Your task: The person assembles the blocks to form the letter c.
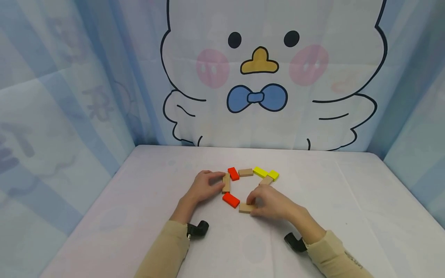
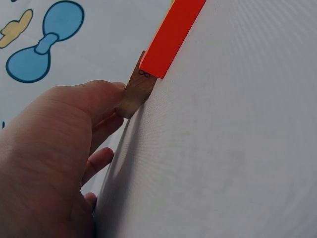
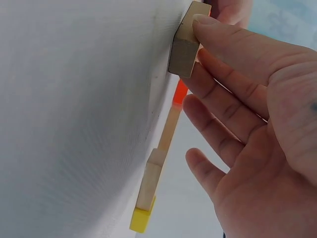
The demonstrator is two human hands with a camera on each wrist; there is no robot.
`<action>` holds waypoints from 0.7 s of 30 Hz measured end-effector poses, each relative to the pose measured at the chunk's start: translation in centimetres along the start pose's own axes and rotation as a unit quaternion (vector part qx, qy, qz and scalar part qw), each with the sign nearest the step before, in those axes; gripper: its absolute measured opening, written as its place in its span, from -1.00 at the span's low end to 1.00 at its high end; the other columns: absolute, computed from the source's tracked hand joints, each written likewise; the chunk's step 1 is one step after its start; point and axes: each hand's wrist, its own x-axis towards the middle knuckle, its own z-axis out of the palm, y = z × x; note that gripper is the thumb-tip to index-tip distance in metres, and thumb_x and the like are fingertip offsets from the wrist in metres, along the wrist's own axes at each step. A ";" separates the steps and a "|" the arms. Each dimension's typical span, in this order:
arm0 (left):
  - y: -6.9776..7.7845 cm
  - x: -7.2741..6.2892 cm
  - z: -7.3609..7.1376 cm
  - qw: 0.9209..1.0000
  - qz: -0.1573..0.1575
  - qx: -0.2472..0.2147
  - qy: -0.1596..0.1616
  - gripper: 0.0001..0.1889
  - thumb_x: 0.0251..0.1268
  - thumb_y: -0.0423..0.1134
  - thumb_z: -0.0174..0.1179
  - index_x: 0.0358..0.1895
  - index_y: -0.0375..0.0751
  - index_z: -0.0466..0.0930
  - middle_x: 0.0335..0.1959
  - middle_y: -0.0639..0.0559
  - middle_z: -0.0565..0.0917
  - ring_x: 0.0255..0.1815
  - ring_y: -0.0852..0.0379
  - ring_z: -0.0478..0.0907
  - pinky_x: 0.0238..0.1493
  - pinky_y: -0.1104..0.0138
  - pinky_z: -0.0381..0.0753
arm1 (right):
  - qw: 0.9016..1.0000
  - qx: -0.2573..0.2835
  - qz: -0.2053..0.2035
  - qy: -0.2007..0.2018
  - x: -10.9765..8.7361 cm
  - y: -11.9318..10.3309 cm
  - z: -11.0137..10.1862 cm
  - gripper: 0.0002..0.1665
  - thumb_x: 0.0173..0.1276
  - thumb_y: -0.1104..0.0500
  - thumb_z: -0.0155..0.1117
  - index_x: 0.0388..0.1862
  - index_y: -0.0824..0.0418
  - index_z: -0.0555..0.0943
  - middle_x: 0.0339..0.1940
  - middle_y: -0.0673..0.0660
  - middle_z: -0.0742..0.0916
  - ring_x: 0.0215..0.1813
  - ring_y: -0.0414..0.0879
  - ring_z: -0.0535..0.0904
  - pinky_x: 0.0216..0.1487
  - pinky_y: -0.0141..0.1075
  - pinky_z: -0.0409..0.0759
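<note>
Several small blocks lie in a ring on the white table. My left hand is at the ring's left side, fingertips touching a plain wooden block; in the left wrist view thumb and a finger meet this block. Red blocks sit at both its ends. With thumb and fingers, my right hand pinches another wooden block at the near side, beside the lower red one. The right wrist view shows the thumb on this block's face.
Along the far side lie a wooden block and a yellow block. A second yellow block touches a slanted wooden block at the right. A printed curtain hangs behind the table's far edge.
</note>
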 end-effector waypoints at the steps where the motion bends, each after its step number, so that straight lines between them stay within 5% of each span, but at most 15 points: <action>1: 0.0 0.0 0.0 1.000 0.000 0.001 -0.001 -0.59 0.37 -0.10 0.27 0.26 -0.02 0.66 0.25 -0.07 0.57 0.33 -0.17 0.34 0.32 -0.09 0.34 | 1.000 0.001 -0.001 -0.001 0.0 0.0 0.0 -0.78 0.22 0.23 0.54 -0.15 0.13 0.74 -0.21 -0.13 0.69 -0.06 -0.09 0.53 0.28 0.07 0.42; 7: 0.0 0.0 0.0 1.000 0.000 -0.003 0.001 -0.59 0.36 -0.12 0.27 0.25 -0.02 0.66 0.24 -0.08 0.57 0.32 -0.17 0.35 0.30 -0.10 0.36 | 1.000 -0.002 -0.005 0.002 0.0 -0.1 0.2 -0.77 0.22 0.21 0.54 -0.14 0.11 0.74 -0.20 -0.13 0.68 -0.07 -0.12 0.53 0.12 -0.04 0.53; 21: 0.2 -0.1 -0.1 1.000 -0.015 -0.001 -0.001 -0.59 0.37 -0.10 0.27 0.26 0.01 0.66 0.28 -0.12 0.53 0.36 -0.19 0.31 0.32 -0.13 0.33 | 1.000 -0.012 0.001 0.006 -0.1 -0.3 0.2 -0.75 0.22 0.20 0.55 -0.12 0.11 0.74 -0.20 -0.14 0.68 -0.05 -0.11 0.51 0.12 -0.04 0.52</action>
